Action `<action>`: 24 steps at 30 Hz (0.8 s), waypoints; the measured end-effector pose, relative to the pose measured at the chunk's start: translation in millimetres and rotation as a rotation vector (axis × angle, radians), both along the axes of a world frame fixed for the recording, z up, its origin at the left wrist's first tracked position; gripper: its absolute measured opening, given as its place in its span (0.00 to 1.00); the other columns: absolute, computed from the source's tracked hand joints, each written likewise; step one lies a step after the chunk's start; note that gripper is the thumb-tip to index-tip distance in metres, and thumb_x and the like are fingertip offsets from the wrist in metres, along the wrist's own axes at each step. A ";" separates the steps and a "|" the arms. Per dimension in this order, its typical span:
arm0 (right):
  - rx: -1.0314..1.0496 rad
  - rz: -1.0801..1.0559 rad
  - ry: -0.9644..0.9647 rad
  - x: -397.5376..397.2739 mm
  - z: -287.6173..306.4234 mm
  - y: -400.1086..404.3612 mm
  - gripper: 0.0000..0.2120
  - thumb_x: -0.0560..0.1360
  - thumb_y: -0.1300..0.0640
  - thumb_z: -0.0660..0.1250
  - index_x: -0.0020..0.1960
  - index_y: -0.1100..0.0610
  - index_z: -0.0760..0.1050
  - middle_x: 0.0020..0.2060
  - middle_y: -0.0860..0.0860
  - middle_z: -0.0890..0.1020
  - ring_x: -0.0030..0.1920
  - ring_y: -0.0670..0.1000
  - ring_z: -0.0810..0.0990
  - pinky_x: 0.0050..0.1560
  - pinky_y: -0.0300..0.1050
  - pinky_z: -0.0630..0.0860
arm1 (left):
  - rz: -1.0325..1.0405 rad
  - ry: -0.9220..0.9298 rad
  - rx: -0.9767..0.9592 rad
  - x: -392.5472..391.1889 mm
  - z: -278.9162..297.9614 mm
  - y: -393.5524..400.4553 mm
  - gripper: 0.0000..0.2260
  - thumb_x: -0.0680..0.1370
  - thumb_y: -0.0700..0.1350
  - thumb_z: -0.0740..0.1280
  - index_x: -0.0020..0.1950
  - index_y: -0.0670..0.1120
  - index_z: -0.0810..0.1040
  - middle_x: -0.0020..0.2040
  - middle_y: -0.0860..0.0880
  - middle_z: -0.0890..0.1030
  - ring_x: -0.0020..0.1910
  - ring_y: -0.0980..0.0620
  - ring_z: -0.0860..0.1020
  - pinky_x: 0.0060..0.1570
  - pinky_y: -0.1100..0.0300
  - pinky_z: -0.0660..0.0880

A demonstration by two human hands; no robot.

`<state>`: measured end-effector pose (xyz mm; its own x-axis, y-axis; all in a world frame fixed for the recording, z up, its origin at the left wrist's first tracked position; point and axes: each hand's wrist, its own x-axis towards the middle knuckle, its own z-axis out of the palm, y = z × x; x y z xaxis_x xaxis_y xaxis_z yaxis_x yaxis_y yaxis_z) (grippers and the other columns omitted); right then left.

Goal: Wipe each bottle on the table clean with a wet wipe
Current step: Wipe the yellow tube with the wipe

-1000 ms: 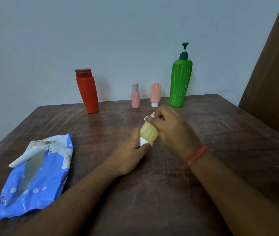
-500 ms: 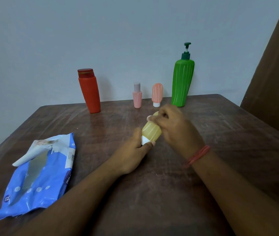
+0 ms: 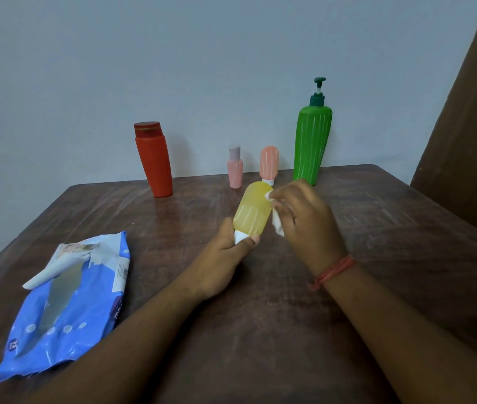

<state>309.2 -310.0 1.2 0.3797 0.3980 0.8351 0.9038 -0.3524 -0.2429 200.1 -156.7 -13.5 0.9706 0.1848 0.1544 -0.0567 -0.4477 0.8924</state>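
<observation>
- Both hands work over the middle of the worktop (image 3: 377,287): the left hand (image 3: 222,258) pinches the white cap end of a yellow bottle (image 3: 252,214), holding it tilted with its rounded end up and away from the person.
- At the bottle's right side, the right hand (image 3: 307,223) has its fingers curled round a crumpled white wet wipe (image 3: 276,225), which touches the bottle near its top.
- Along the far edge stand a red bottle (image 3: 154,161), a small pink bottle (image 3: 235,169), a peach bottle (image 3: 268,163) set cap-down, and a tall green pump bottle (image 3: 311,141); the yellow bottle partly overlaps the peach one.
- A blue wipes packet (image 3: 65,307) lies at the left, its flap peeled open.
- Scuffed dark brown wood forms the worktop; behind it is a pale grey wall (image 3: 173,53), with a brown panel (image 3: 470,141) at the right.
</observation>
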 end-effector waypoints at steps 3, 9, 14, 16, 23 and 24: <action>-0.025 0.066 0.015 -4.2 -2.0 0.3 0.05 0.78 0.65 0.67 0.52 0.61 0.81 0.48 0.55 0.80 0.48 0.53 0.80 0.51 0.44 0.76 | -0.009 -0.007 -0.058 0.2 -0.7 1.5 0.14 0.81 0.58 0.62 0.60 0.51 0.69 0.47 0.49 0.74 0.42 0.55 0.71 0.47 0.54 0.72; 0.063 0.052 0.059 -5.3 -0.5 0.3 0.05 0.78 0.65 0.68 0.51 0.60 0.82 0.47 0.54 0.80 0.48 0.52 0.80 0.50 0.41 0.75 | -0.029 -0.016 -0.079 1.1 -2.2 1.4 0.15 0.81 0.58 0.62 0.60 0.50 0.70 0.45 0.49 0.75 0.40 0.56 0.71 0.45 0.54 0.71; 0.070 0.067 0.054 -6.6 -1.0 1.8 0.04 0.77 0.65 0.69 0.50 0.60 0.82 0.47 0.54 0.81 0.47 0.51 0.81 0.49 0.47 0.78 | -0.034 -0.021 -0.082 1.1 -2.7 2.4 0.12 0.82 0.57 0.62 0.59 0.50 0.70 0.43 0.50 0.75 0.39 0.57 0.71 0.45 0.55 0.71; 0.050 0.098 0.066 -6.6 -0.2 0.4 0.04 0.77 0.65 0.70 0.50 0.60 0.82 0.47 0.53 0.81 0.47 0.50 0.80 0.49 0.45 0.77 | -0.028 -0.026 -0.090 0.5 -2.2 1.6 0.12 0.83 0.56 0.62 0.60 0.49 0.70 0.43 0.51 0.75 0.39 0.57 0.71 0.44 0.56 0.71; 0.007 0.164 0.064 -8.1 1.7 -0.6 0.03 0.77 0.66 0.70 0.50 0.61 0.82 0.46 0.53 0.81 0.47 0.50 0.80 0.49 0.44 0.77 | -0.054 -0.018 -0.163 0.5 -1.1 0.1 0.10 0.83 0.51 0.62 0.62 0.48 0.69 0.42 0.52 0.74 0.36 0.59 0.70 0.42 0.62 0.70; -0.050 0.212 0.048 -9.0 1.1 -0.3 0.03 0.77 0.66 0.70 0.50 0.61 0.82 0.46 0.53 0.80 0.47 0.50 0.79 0.50 0.42 0.76 | -0.047 -0.021 -0.195 0.2 -0.2 -0.2 0.11 0.83 0.49 0.63 0.62 0.45 0.69 0.42 0.51 0.74 0.36 0.59 0.70 0.41 0.62 0.70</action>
